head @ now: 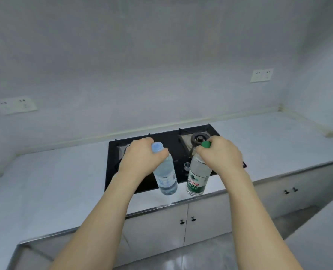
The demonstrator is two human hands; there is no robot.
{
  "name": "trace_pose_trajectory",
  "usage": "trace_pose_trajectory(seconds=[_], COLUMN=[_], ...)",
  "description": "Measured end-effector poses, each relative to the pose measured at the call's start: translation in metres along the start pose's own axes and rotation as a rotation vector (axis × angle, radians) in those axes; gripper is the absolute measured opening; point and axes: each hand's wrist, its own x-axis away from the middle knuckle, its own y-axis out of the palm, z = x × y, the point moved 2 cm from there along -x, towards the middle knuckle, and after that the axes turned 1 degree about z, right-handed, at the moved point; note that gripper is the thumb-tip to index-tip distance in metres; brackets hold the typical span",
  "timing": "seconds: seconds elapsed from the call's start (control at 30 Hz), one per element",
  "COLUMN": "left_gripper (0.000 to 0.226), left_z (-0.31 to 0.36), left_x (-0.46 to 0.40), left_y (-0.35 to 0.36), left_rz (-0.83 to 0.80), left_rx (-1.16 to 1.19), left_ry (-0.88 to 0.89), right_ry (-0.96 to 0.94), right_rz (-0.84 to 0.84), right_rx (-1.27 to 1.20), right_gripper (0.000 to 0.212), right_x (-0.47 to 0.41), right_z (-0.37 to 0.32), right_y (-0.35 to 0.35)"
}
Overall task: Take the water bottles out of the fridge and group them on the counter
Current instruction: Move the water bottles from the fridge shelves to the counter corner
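Note:
My left hand point(139, 157) grips the neck of a clear water bottle with a pale blue cap and blue label point(166, 179). My right hand point(220, 154) grips the neck of a clear water bottle with a green cap and green label point(196, 179). Both bottles are upright, side by side and a small gap apart, over the front strip of the white counter point(54, 182). The green-label bottle's base looks set on the counter; the blue-label bottle's base is at or just above it. No fridge is in view.
A black gas hob point(179, 145) is sunk in the counter just behind the bottles, with a burner at its right. White cabinet doors point(206, 217) with black knobs lie under the counter edge. Wall sockets point(261, 75) sit on the back wall.

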Motion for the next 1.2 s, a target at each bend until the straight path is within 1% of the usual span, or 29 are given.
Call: trace_pose_trajectory(seconds=[0.03,0.2,0.33,0.53,0.63,0.67,0.97,1.1,1.2], left_gripper=[0.036,0.035,0.038,0.038,0.039,0.039,0.038,0.039,0.034], left_z=[-0.01,-0.108,-0.187,-0.285,-0.34,-0.35,-0.499,-0.558,-0.595], left_x=[0.0,-0.001,-0.006,-0.019,-0.021,-0.021,0.019,0.043,0.064], left_y=[-0.007,-0.065,-0.104,-0.164,-0.197,-0.204,-0.291,-0.32,-0.335], left_rz=[0.009,0.123,0.172,0.231,0.288,0.303,0.345,0.357,0.356], left_rx=[-0.001,-0.023,-0.068,-0.059,-0.03,-0.028,-0.098,-0.104,-0.14], left_ry=[-0.017,-0.191,-0.287,-0.407,-0.461,-0.469,-0.627,-0.704,-0.736], right_ry=[-0.018,-0.172,-0.269,-0.414,-0.502,-0.522,-0.742,-0.868,-0.954], right_rz=[0.004,-0.102,-0.179,-0.256,-0.296,-0.309,-0.482,-0.545,-0.596], right_rx=[0.001,-0.055,-0.092,-0.038,-0.009,-0.002,0.038,0.076,0.097], right_gripper=[0.026,0.031,0.028,0.031,0.032,0.033,0.03,0.033,0.033], right_x=[-0.001,0.002,0.005,0.013,0.022,0.024,0.087,0.118,0.141], right_z=[-0.011,-0.113,-0.193,-0.31,-0.374,-0.388,-0.541,-0.603,-0.638], right_y=[0.006,0.072,0.12,0.178,0.219,0.227,0.337,0.381,0.408])
